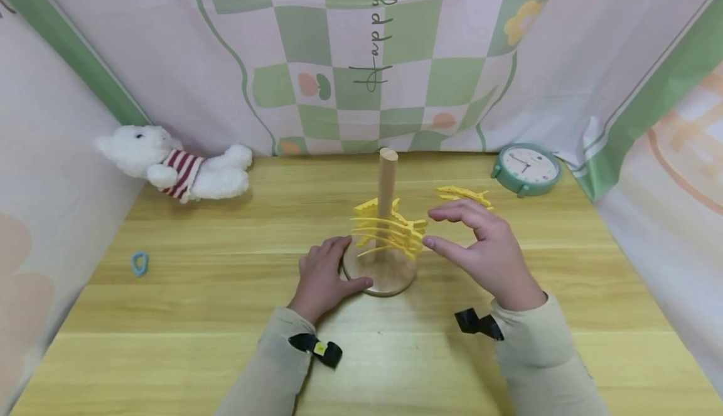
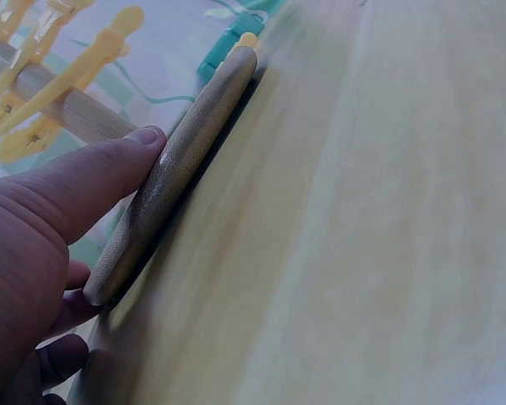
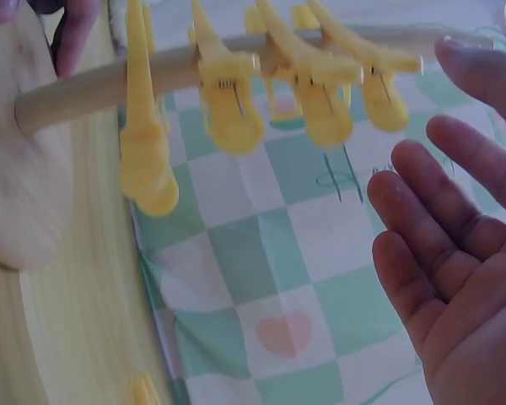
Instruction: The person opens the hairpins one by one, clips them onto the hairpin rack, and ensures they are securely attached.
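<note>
A wooden stand has a round base (image 1: 390,279) and an upright dowel (image 1: 387,181). Several yellow plastic spring clips (image 1: 400,235) are clamped along the dowel at different heights. My left hand (image 1: 323,278) grips the base at its left edge; in the left wrist view the thumb (image 2: 110,173) presses on the base (image 2: 177,164). To the right of the clips is my right hand (image 1: 492,253), its thumb and fingers apart with nothing between them. The right wrist view shows that hand (image 3: 472,270) just off the topmost clip (image 3: 379,93).
More yellow clips (image 1: 464,196) lie on the table behind the right hand. A green alarm clock (image 1: 528,168) stands at the back right. On the left are a white plush toy (image 1: 181,168) and a small blue ring-shaped piece (image 1: 139,264). A checkered curtain (image 1: 356,46) hangs behind the table.
</note>
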### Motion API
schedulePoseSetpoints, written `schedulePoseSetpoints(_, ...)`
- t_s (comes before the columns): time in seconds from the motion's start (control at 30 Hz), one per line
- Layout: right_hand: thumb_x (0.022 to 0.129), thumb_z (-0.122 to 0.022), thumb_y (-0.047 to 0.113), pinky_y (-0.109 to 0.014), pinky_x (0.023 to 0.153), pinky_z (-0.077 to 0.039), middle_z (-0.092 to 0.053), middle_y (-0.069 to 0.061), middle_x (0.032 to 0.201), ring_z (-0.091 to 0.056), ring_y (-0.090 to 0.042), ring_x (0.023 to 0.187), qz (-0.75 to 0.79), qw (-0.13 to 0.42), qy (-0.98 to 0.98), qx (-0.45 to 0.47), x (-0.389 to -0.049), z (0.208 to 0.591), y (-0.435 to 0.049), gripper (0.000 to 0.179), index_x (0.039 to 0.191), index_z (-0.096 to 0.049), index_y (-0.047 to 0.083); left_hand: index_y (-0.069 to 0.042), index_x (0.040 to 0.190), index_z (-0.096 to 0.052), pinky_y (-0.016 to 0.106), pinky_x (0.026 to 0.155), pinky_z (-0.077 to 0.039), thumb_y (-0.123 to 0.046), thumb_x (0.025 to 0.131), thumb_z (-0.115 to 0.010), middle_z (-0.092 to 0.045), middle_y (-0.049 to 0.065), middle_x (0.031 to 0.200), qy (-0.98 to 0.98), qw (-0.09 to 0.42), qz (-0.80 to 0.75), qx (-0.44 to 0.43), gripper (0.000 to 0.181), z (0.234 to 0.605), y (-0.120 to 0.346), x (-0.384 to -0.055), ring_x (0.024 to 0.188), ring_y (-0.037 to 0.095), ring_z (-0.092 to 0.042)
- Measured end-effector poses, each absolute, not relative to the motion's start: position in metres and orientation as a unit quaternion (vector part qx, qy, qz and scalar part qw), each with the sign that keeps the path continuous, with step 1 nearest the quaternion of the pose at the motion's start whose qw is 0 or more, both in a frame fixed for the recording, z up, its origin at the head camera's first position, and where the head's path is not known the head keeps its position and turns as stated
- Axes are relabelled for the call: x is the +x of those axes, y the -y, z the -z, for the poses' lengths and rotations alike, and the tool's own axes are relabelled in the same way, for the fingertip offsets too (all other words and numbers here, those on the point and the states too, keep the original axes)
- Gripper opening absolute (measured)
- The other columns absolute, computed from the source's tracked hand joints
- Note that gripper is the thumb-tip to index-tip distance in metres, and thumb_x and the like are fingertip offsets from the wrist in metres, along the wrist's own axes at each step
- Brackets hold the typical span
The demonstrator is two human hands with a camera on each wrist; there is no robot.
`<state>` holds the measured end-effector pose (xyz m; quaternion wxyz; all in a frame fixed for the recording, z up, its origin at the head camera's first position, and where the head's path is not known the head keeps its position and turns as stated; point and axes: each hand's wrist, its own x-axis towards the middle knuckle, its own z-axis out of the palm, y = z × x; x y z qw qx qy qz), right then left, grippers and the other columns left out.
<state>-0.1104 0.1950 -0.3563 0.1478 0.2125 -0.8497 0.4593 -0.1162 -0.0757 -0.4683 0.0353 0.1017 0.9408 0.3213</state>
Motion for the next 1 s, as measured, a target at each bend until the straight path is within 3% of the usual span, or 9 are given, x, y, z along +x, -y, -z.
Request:
schedulePoseSetpoints(0.23, 0.083, -0.083, 0.011, -0.015, 0.097, -0.039, -0.07, 0.004, 0.115, -0.058, -0.002, 0.111, -0.457, 0.128, 0.864, 0.168, -0.118, 0.363, -0.21, 0.029, 0.111, -0.074, 0.012, -0.016, 0.151, -0.044, 0.05, 0.101, -0.026, -0.06, 0.076, -0.08, -0.045, 0.005, 0.152, -0.94, 0.038, -0.324, 0.099, 0.094, 0.469, 0.076, -0.116, 0.122, 0.028, -0.045)
schedulePoseSetpoints(0.43, 0.086, -0.081, 0.017, -0.016, 0.093, -0.039, -0.07, -0.003, 0.116, -0.057, -0.004, 0.108, -0.47, 0.135, 0.866, 0.108, -0.128, 0.372, -0.226, 0.03, 0.113, -0.073, 0.008, -0.017, 0.152, -0.044, 0.049, 0.099, -0.027, -0.061, 0.076, -0.08, -0.045, 0.005, 0.152, -0.941, 0.041, -0.321, 0.099, 0.095, 0.469, 0.076, -0.117, 0.122, 0.028, -0.045)
schedulePoseSetpoints(0.67, 0.089, -0.078, 0.032, -0.021, 0.092, -0.037, -0.069, -0.004, 0.119, -0.053, -0.006, 0.109, -0.466, 0.138, 0.873, 0.03, -0.147, 0.396, -0.246, 0.036, 0.117, -0.072, 0.011, -0.017, 0.152, -0.044, 0.05, 0.101, -0.026, -0.061, 0.076, -0.08, -0.045, 0.005, 0.152, -0.941, 0.038, -0.321, 0.099, 0.095, 0.47, 0.075, -0.117, 0.122, 0.028, -0.045)
schedulePoseSetpoints(0.87, 0.089, -0.078, 0.032, -0.03, 0.095, -0.039, -0.067, -0.007, 0.121, -0.054, -0.01, 0.108, -0.48, 0.145, 0.865, -0.012, -0.158, 0.417, -0.258, 0.042, 0.12, -0.07, 0.005, -0.015, 0.151, -0.044, 0.051, 0.102, -0.026, -0.06, 0.075, -0.081, -0.046, 0.006, 0.151, -0.939, 0.038, -0.327, 0.099, 0.095, 0.469, 0.075, -0.117, 0.122, 0.029, -0.045)
schedulePoseSetpoints(1.0, 0.09, -0.077, 0.032, -0.038, 0.098, -0.037, -0.063, -0.009, 0.13, -0.053, -0.018, 0.115, -0.476, 0.134, 0.869, -0.021, -0.162, 0.43, -0.266, 0.047, 0.126, -0.067, 0.004, -0.014, 0.151, -0.045, 0.052, 0.102, -0.026, -0.06, 0.075, -0.081, -0.046, 0.007, 0.151, -0.939, 0.036, -0.326, 0.1, 0.096, 0.468, 0.075, -0.116, 0.122, 0.029, -0.046)
